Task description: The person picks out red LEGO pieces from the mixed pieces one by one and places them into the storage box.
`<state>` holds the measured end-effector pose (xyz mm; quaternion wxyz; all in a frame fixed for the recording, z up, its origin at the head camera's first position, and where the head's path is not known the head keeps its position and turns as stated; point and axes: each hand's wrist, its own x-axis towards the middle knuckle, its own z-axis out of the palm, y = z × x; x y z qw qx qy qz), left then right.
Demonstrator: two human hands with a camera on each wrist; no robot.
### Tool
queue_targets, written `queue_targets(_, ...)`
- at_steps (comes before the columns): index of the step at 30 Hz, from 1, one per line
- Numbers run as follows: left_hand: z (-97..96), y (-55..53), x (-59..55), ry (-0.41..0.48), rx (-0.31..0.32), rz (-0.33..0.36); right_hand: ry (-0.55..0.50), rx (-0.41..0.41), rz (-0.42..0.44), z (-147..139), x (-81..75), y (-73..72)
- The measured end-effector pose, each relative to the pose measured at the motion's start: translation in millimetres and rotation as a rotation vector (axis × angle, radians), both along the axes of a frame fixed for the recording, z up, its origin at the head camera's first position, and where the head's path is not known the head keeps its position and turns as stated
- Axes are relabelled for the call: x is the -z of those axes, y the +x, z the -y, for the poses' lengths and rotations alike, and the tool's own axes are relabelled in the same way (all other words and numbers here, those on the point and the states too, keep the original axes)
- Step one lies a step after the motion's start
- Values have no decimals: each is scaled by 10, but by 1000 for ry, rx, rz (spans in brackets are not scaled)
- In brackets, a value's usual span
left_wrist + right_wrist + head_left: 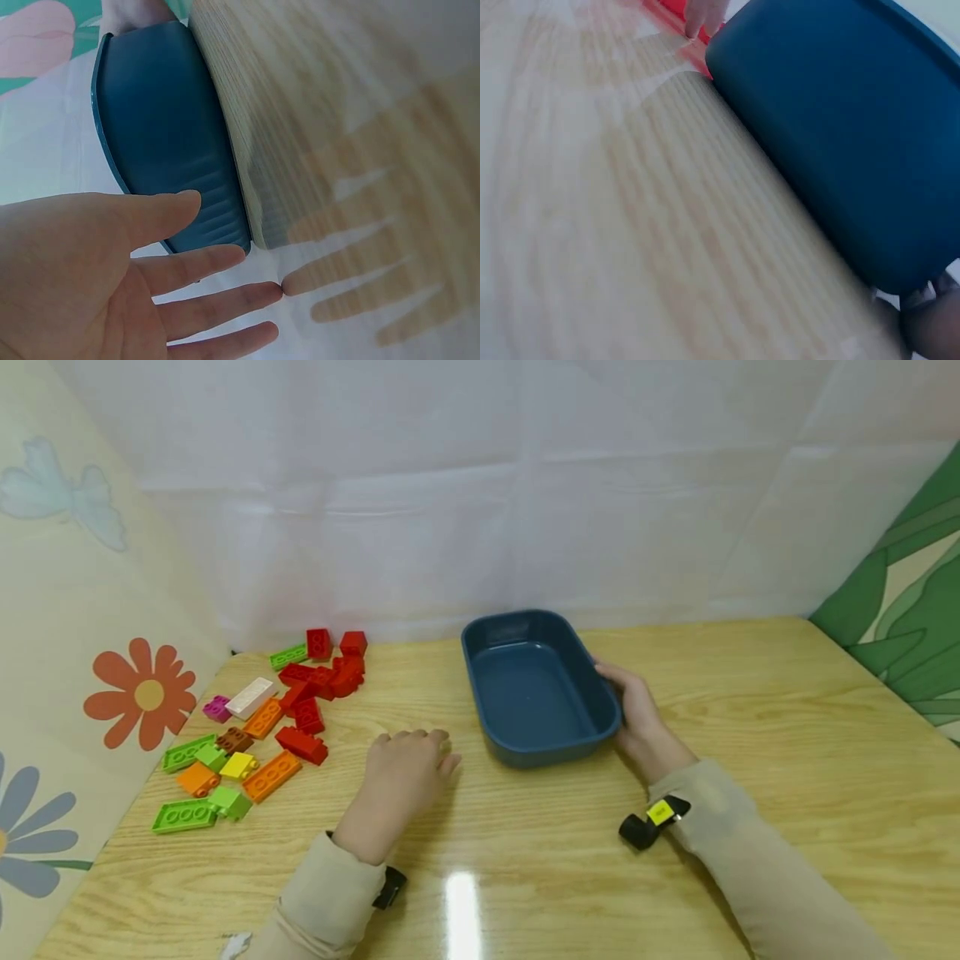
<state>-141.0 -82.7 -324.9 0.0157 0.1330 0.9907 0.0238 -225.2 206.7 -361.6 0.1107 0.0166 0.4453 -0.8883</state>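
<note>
A dark blue rectangular tub (pixel 536 693) with rounded corners and nothing in it sits on the wooden table (pixel 750 718). Along its right side rests my right hand (pixel 645 722), fingers against the outer wall and none reaching inside. Only part of a finger (pixel 934 326) shows at the tub's corner in the right wrist view. My left hand (pixel 405 785) hovers low over the table, between the tub and the toy bricks, holding nothing. Its fingers (pixel 202 311) are extended and spread in the left wrist view, where they overlap the tub's ribbed outer side.
Several toy building bricks lie scattered at the left: red bricks (pixel 307 714) toward the back, orange bricks (pixel 272 777), green bricks (pixel 183 816), a yellow brick (pixel 239 767), a white brick (pixel 251 697), a brown one and a magenta one. A white sheet (pixel 517 510) hangs behind the table.
</note>
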Motion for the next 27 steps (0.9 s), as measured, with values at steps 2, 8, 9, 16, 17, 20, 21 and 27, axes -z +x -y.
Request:
queue_targets(2, 13, -5, 7, 3, -2, 0, 13, 2, -35, 1, 30, -12)
queue_targets(8, 139, -110, -21, 74, 49, 40, 253, 111, -142, 0, 89, -29)
queue_targets(9, 178, -131, -41, 97, 65, 52, 291, 130, -152, -1, 93, -30)
queue_targets(16, 583, -186, -246, 220, 20, 59, 391, 142, -165, 2, 83, -11)
queue_targets(17, 653, -188, -272, 226, -3, 60, 404, 139, -171, 2, 79, -5)
queue_targets(20, 848, -192, -338, 247, -53, 75, 434, 131, -183, 1, 78, 8)
queue_targets(21, 906, -190, -355, 255, -66, 80, 439, 129, -185, 2, 78, 10)
queue_targets(27, 1140, -178, -426, 278, -127, 109, 478, 126, -202, 21, 74, 11)
